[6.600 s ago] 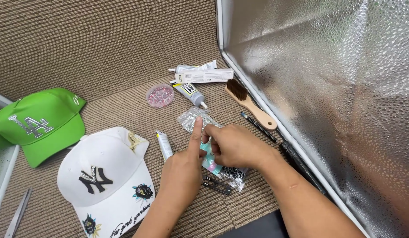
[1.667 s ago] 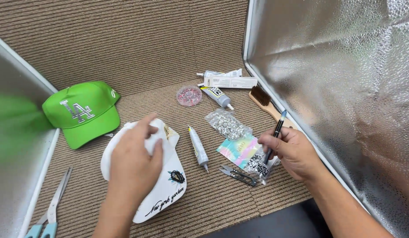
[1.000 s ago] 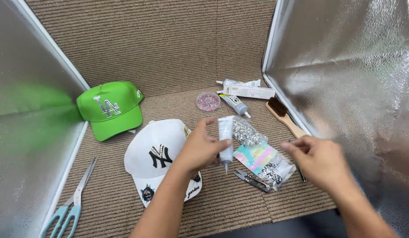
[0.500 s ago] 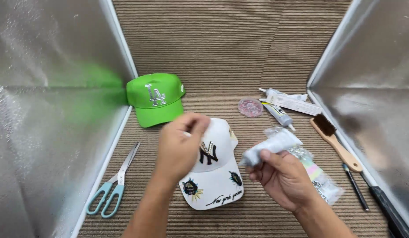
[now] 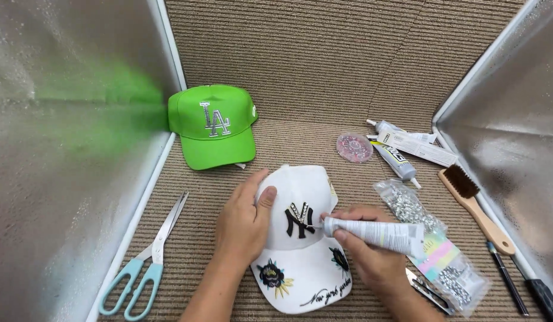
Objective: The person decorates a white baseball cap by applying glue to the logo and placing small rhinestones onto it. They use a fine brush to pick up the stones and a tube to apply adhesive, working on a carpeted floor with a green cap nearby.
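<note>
- White cap (image 5: 300,238) lies crown-up at the middle of the ribbed brown tabletop (image 5: 300,71), brim toward the wearer of the camera; a black embroidered emblem sits on its front panel, with flower patches and black script on the brim.
- Left hand (image 5: 243,220) rests flat on the left side of the cap's crown, fingers spread and curved over the fabric, thumb near the emblem; it presses rather than grips.
- Right hand (image 5: 372,259) is closed around a small white glue tube (image 5: 375,234), held nearly level; the nozzle points left and meets the right edge of the emblem.
- A few small shiny stones show on the upper part of the emblem.
- Green cap (image 5: 215,125) stands further back and left, against the silver reflective wall, a silver stone-set emblem on its front; well apart from the white cap.
- Scissors (image 5: 142,262) with pale blue handles lie at the left, blades pointing up toward the green cap.
- Round pink dish of stones (image 5: 354,147) sits behind and right of the white cap.
- Just beside the dish: a second glue tube (image 5: 395,161) and a long white box (image 5: 416,149).
- Clear bags of silver stones (image 5: 431,244) lie right of the right hand, one under a pastel striped card.
- Wooden-handled brush (image 5: 476,206) lies near the right wall, bristles away from the camera; a dark pen-like tool (image 5: 507,279) lies just beyond its handle.
</note>
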